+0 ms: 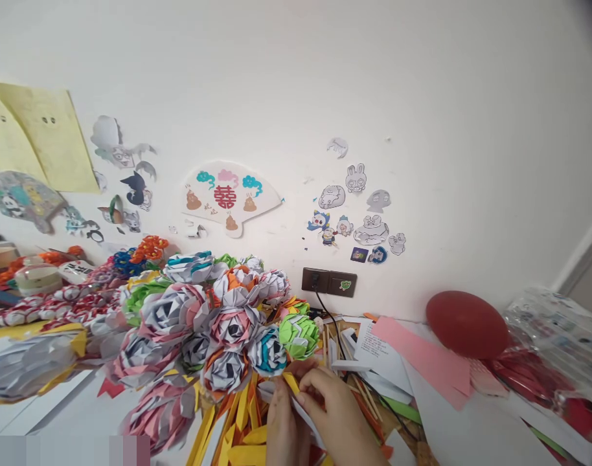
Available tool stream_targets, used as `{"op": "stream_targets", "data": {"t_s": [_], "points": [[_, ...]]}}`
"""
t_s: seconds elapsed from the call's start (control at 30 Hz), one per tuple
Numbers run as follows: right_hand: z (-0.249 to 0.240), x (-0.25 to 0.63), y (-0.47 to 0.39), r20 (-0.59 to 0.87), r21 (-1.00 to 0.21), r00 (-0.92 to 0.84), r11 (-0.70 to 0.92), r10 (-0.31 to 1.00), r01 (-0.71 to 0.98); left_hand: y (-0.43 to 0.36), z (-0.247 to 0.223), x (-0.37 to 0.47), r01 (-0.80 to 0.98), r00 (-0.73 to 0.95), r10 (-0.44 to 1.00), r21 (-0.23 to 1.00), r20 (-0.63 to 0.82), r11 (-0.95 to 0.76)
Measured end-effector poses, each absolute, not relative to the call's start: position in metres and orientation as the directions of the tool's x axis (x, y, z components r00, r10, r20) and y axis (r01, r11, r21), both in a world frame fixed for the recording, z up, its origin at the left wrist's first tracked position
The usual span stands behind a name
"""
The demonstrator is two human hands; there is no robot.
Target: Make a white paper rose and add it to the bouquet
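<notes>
Near the bottom centre, my left hand (pixel 284 421) and my right hand (pixel 328 404) are close together. Both have closed fingers on a folded strip of yellow and white paper (pixel 292 383). My right thumb and fingers pinch its upper part, while my left fingers press along its lower side. Just beyond my hands stand a green paper flower (pixel 298 335) and a blue and white paper flower (pixel 269 351). Yellow and orange paper strips (pixel 238 421) lie to the left of my left hand. My left palm is partly hidden.
Many folded paper flowers (pixel 174 310) are heaped on the left. A black cord (pixel 332 317) runs from a wall socket (pixel 329 282) down to the table. Pink paper (pixel 422 356), a red balloon (pixel 466 323) and clear plastic packaging (pixel 558 343) are on the right.
</notes>
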State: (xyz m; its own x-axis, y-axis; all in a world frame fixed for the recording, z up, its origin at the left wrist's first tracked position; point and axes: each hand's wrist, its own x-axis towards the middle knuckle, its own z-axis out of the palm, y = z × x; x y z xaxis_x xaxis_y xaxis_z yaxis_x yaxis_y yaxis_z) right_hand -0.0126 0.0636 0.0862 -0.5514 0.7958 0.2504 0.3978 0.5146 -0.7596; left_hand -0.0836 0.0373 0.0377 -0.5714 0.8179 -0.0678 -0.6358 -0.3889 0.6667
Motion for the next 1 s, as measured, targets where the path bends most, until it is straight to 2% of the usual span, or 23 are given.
{"op": "stream_targets", "data": {"t_s": [0.13,0.27,0.4,0.5,0.67,0.8,1.0], "points": [[0.087,-0.012,0.061,0.199,-0.762,-0.586,0.5,0.786,0.412,0.036,0.04,-0.083,-0.779,-0.477,0.872,0.511,-0.109,-0.363],[0.086,-0.017,0.057,0.162,-0.772,-0.595,0.476,0.787,0.42,0.036,0.037,-0.084,-0.833,-0.428,0.892,0.446,-0.148,-0.326],[0.086,-0.02,0.055,0.18,-0.798,-0.619,0.482,0.764,0.362,0.036,0.034,-0.088,-0.858,-0.386,0.912,0.416,-0.137,-0.301],[0.088,-0.017,0.056,0.124,-0.786,-0.618,0.457,0.777,0.417,0.036,0.034,-0.09,-0.862,-0.412,0.896,0.39,-0.167,-0.324],[0.093,-0.012,0.056,0.049,-0.714,-0.662,0.49,0.748,0.5,0.035,0.043,-0.088,-0.861,-0.447,0.875,0.356,-0.188,-0.363],[0.09,-0.015,0.053,0.052,-0.645,-0.672,0.538,0.739,0.542,0.033,0.046,-0.085,-0.877,-0.39,0.906,0.366,-0.161,-0.312],[0.092,-0.018,0.051,0.071,-0.569,-0.654,0.569,0.753,0.594,0.034,0.039,-0.087,-0.886,-0.389,0.89,0.36,-0.239,-0.291]]}}
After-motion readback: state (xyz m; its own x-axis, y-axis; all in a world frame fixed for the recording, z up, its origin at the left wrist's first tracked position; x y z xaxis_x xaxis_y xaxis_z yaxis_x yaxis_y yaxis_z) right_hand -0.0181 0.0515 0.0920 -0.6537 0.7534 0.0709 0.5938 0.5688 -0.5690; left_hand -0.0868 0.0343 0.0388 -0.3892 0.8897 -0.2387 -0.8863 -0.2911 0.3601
